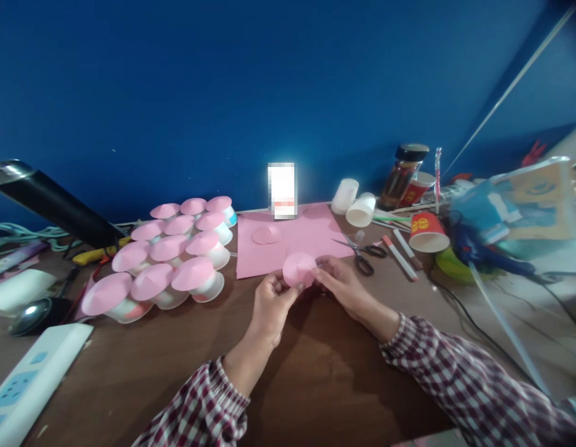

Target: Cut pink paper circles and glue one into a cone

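Between my two hands is a round pink paper disc point(299, 268), slightly coned, held up over the front edge of the pink sheets. My left hand point(274, 305) pinches its lower left rim. On the right rim, the thumb and fingers of my right hand point(340, 280) are closed. Another pink paper cone point(266, 234) lies on the pink paper point(315, 230) beyond my hands. To the left stand rows of paper cups point(208, 287), each topped with a pink cone point(193, 273). A pair of scissors point(365, 256) rests right of the paper, near my right hand.
Two white cups point(361, 210) lie at the back, beside a dark bottle point(403, 177). Markers point(400, 258) and a red paper cup point(428, 232) are at right, near a blue glue gun point(488, 254). A power strip point(38, 379) and a black cylinder point(54, 202) occupy the left.
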The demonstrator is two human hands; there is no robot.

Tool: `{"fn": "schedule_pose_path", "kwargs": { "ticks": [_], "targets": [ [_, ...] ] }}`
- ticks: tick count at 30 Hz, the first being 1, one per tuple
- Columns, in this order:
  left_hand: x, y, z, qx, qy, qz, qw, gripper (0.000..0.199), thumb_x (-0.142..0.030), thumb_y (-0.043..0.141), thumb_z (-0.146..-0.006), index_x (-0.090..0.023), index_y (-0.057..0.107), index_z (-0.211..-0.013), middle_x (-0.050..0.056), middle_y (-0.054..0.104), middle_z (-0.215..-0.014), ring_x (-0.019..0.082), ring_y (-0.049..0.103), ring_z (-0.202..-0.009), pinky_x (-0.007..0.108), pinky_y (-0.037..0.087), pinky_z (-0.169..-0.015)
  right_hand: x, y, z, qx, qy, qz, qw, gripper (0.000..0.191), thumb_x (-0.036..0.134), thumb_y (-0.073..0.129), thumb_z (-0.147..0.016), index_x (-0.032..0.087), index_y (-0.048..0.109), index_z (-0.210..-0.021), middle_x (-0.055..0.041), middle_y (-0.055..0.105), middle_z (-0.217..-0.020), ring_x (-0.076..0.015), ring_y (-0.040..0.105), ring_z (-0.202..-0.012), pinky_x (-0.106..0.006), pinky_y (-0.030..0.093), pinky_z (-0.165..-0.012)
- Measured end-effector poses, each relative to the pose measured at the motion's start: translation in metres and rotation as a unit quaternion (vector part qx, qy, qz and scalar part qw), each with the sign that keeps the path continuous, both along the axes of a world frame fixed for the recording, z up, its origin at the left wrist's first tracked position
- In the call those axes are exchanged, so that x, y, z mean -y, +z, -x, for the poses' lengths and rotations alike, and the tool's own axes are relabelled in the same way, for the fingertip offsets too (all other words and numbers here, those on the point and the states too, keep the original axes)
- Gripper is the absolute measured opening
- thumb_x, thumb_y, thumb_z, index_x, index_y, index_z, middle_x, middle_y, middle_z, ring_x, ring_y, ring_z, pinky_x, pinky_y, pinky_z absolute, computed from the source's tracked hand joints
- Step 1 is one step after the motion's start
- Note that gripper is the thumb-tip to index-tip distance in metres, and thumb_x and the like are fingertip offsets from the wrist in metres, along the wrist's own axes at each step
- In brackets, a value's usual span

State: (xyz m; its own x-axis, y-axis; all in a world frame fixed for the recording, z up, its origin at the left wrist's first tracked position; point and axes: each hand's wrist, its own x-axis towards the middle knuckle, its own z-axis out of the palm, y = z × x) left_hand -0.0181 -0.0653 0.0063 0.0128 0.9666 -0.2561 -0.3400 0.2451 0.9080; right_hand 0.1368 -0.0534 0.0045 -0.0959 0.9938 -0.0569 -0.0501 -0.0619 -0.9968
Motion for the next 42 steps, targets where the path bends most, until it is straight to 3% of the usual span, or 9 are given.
{"fn": "schedule_pose_path", "kwargs": {
  "ticks": [2, 8, 12, 19, 22, 27, 34, 38, 42],
  "targets": [
    [-0.001, 0.000, 0.001, 0.025, -0.003, 0.003, 1.000, 0.043, -0.022, 0.081, -0.060, -0.011, 0.061, -0.096, 0.007, 0.072, -0.081, 0.015, 0.066, -0.072, 0.026, 0.051, -0.072, 0.001, 0.002, 0.000, -0.003, 0.020, 0.007, 1.000, 0.034, 0.043, 0.065, -0.079, 0.017, 0.057, -0.099, 0.0007, 0.063, -0.069, -0.0121, 0.058, -0.060, -0.023, 0.044, -0.054],
    [0.002, 0.001, 0.004, 0.064, -0.033, 0.009, 0.997, 0.046, -0.020, 0.080, -0.061, -0.011, 0.061, -0.102, 0.007, 0.072, -0.089, 0.016, 0.066, -0.080, 0.028, 0.051, -0.078, 0.005, 0.002, 0.005, -0.027, 0.067, -0.022, 0.997, 0.039, 0.035, 0.074, -0.073, 0.018, 0.055, -0.102, -0.0041, 0.069, -0.088, -0.0191, 0.065, -0.085, -0.031, 0.050, -0.077],
    [0.003, 0.004, 0.005, 0.079, -0.055, 0.005, 0.995, 0.051, -0.023, 0.080, -0.062, -0.013, 0.060, -0.108, 0.009, 0.071, -0.096, 0.018, 0.065, -0.086, 0.030, 0.051, -0.080, 0.006, 0.002, 0.006, -0.026, 0.089, -0.028, 0.995, 0.038, 0.032, 0.073, -0.073, 0.019, 0.053, -0.103, -0.0039, 0.069, -0.088, -0.0197, 0.065, -0.084, -0.033, 0.050, -0.078],
    [0.000, 0.002, 0.006, 0.088, -0.025, 0.011, 0.996, 0.051, -0.023, 0.081, -0.062, -0.014, 0.060, -0.107, 0.006, 0.070, -0.087, 0.015, 0.065, -0.074, 0.025, 0.052, -0.068, 0.009, 0.004, 0.010, -0.004, 0.125, -0.062, 0.990, 0.032, 0.028, 0.068, -0.077, 0.022, 0.050, -0.103, -0.0034, 0.067, -0.090, -0.0198, 0.064, -0.083, -0.034, 0.050, -0.079],
    [0.000, 0.005, 0.007, 0.090, -0.025, 0.030, 0.995, 0.055, -0.025, 0.081, -0.061, -0.016, 0.058, -0.111, 0.006, 0.069, -0.092, 0.016, 0.065, -0.076, 0.026, 0.052, -0.068, 0.009, 0.003, 0.010, -0.013, 0.118, -0.048, 0.992, 0.034, 0.030, 0.069, -0.076, 0.022, 0.050, -0.103, -0.0037, 0.067, -0.091, -0.0205, 0.064, -0.085, -0.035, 0.049, -0.080],
    [0.003, 0.008, 0.007, 0.079, -0.043, 0.056, 0.994, 0.058, -0.030, 0.078, -0.067, -0.018, 0.054, -0.118, 0.011, 0.067, -0.108, 0.018, 0.065, -0.085, 0.025, 0.052, -0.066, 0.008, 0.004, 0.010, -0.054, 0.090, -0.008, 0.994, 0.042, 0.034, 0.072, -0.073, 0.020, 0.049, -0.105, -0.0047, 0.068, -0.091, -0.0198, 0.065, -0.084, -0.034, 0.049, -0.079],
    [0.004, 0.005, 0.006, 0.068, -0.050, 0.009, 0.996, 0.058, -0.021, 0.081, -0.063, -0.015, 0.054, -0.114, 0.008, 0.070, -0.096, 0.017, 0.065, -0.086, 0.027, 0.051, -0.078, 0.010, 0.008, 0.011, -0.063, 0.086, -0.014, 0.994, 0.038, 0.036, 0.071, -0.073, 0.021, 0.051, -0.102, -0.0049, 0.067, -0.095, -0.0196, 0.063, -0.088, -0.033, 0.048, -0.080],
    [0.004, 0.007, 0.008, 0.071, -0.069, 0.026, 0.995, 0.054, -0.033, 0.076, -0.069, -0.017, 0.056, -0.117, 0.008, 0.069, -0.096, 0.016, 0.065, -0.079, 0.026, 0.051, -0.068, 0.008, 0.006, 0.010, -0.070, 0.056, 0.013, 0.996, 0.039, 0.035, 0.071, -0.073, 0.020, 0.052, -0.104, -0.0034, 0.067, -0.090, -0.0155, 0.061, -0.075, -0.026, 0.047, -0.065],
    [0.003, 0.006, 0.008, 0.078, -0.047, 0.035, 0.995, 0.042, -0.036, 0.073, -0.071, -0.014, 0.062, -0.105, 0.007, 0.069, -0.087, 0.014, 0.063, -0.073, 0.024, 0.049, -0.062, 0.007, 0.005, 0.009, -0.068, 0.054, 0.019, 0.996, 0.033, 0.034, 0.070, -0.074, 0.021, 0.055, -0.101, -0.0017, 0.064, -0.085, -0.0134, 0.056, -0.068, -0.024, 0.044, -0.059]
  ]
}}
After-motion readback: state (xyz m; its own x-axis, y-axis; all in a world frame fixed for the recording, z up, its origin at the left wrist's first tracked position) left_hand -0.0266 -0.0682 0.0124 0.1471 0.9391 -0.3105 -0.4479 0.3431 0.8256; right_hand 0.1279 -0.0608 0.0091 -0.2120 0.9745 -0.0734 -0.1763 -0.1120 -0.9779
